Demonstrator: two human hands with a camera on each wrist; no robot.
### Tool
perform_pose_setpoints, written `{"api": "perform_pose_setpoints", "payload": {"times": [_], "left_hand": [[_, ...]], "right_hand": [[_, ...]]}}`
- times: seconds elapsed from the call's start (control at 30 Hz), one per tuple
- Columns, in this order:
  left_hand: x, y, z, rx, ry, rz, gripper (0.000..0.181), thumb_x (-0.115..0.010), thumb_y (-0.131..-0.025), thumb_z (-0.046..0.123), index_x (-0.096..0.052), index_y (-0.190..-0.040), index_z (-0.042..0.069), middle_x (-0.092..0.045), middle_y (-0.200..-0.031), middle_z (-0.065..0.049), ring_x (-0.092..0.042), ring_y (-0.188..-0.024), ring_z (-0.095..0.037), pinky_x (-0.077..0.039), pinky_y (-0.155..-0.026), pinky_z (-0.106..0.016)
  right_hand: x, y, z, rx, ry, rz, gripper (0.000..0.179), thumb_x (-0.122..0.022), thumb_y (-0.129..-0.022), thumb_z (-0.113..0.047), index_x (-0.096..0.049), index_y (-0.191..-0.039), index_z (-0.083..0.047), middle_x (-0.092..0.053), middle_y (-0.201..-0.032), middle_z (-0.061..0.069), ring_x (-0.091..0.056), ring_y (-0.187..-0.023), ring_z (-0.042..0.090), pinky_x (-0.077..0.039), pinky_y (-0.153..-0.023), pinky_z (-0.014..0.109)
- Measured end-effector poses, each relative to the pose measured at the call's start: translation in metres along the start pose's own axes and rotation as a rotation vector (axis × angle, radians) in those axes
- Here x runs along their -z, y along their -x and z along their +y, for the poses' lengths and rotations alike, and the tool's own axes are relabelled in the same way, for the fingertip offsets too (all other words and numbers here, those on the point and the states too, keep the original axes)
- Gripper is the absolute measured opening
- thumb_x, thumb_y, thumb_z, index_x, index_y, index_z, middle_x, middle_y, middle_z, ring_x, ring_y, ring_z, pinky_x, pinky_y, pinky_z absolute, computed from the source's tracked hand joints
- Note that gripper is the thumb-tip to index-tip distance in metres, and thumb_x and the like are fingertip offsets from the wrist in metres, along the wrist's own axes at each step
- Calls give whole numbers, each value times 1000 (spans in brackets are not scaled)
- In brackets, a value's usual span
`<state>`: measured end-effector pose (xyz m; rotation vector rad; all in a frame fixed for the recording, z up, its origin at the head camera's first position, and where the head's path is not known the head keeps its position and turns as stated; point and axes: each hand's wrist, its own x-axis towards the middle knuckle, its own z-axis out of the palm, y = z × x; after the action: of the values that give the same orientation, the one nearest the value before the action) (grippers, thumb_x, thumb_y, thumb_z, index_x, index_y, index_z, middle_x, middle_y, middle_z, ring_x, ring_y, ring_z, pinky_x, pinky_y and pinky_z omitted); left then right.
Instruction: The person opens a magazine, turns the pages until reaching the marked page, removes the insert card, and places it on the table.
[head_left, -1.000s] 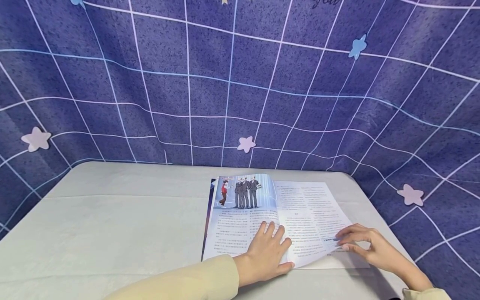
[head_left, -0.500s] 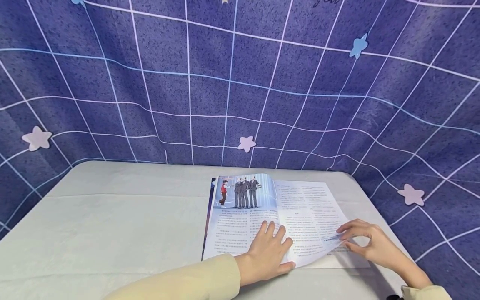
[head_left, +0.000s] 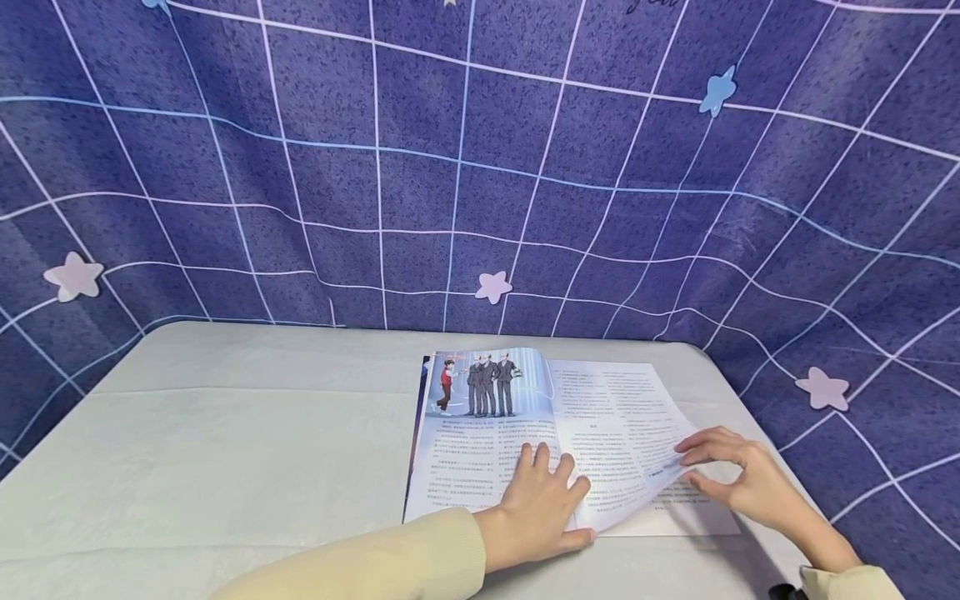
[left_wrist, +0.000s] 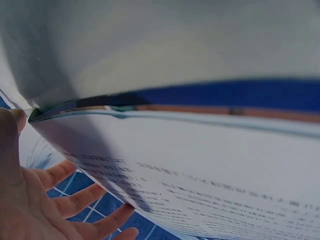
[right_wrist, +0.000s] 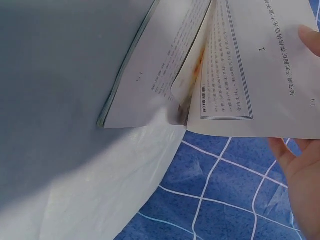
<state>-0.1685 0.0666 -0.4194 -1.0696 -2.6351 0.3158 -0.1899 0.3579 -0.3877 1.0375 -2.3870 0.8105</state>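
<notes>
An open magazine (head_left: 480, 467) lies on the table, with a colour picture of a figure in red and several figures in dark suits at the top of its left page. Near the spine, my left hand (head_left: 536, 510) rests on the lower pages with its fingers spread. My right hand (head_left: 742, 475) holds the lower outer corner of a right-hand page (head_left: 637, 483), which curves up off the sheets below. In the right wrist view the thumb (right_wrist: 311, 40) lies on the printed side of this lifted page (right_wrist: 270, 80), and the other fingers are partly hidden behind it.
A pale cloth covers the table (head_left: 247, 450), which stretches left of the magazine. Behind it hangs a blue curtain (head_left: 420, 208) with white grid lines and star shapes. The table's right edge runs close to my right hand.
My right hand has shifted slightly, and the held page's corner now curves up a little more. My left hand has slid slightly right on the magazine.
</notes>
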Motion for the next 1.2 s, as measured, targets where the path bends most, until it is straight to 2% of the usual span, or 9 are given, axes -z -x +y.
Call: {"api": "perform_pose_setpoints", "payload": {"times": [0.23, 0.63, 0.87, 1.1, 1.2], "left_hand": [[1, -1, 0, 10, -3, -11, 62, -29, -81, 75, -50, -118, 30, -54, -117, -2, -51, -106, -31, -38, -85, -46], [0, -3, 3, 16, -37, -29, 63, -27, -80, 76, -49, -118, 31, -54, -118, -2, -52, -103, -30, -38, -83, -44], [0, -4, 2, 14, -42, -36, 62, -26, -82, 74, -48, -121, 31, -54, -118, -1, -53, -103, -30, -40, -85, -45], [1, -4, 0, 7, -38, -38, 61, -27, -84, 71, -45, -124, 29, -54, -120, -2, -53, -105, -29, -40, -89, -45], [0, -5, 0, 3, -41, -29, 60, -28, -84, 70, -45, -124, 28, -54, -119, -2, -53, -104, -28, -39, -88, -44]], "right_hand": [[-1, -6, 1, 98, -43, 79, 41, -77, -49, 13, -70, -81, -12, -66, -89, 6, -57, -89, 10, -38, -84, 11], [-1, -13, -3, 96, -73, 115, 42, -75, -50, 16, -70, -83, -9, -67, -94, 7, -57, -96, 11, -37, -88, 14], [-2, -14, -2, 103, -55, 140, 42, -75, -48, 15, -70, -82, -8, -67, -98, 3, -56, -97, 13, -37, -89, 15], [-1, -15, -5, 75, 5, 171, 44, -76, -48, 13, -69, -86, -7, -65, -99, 12, -55, -103, 9, -35, -93, 15], [2, -20, -15, 69, 23, 192, 49, -76, -46, 14, -68, -91, -5, -63, -100, 17, -55, -106, 7, -35, -94, 14]]}}
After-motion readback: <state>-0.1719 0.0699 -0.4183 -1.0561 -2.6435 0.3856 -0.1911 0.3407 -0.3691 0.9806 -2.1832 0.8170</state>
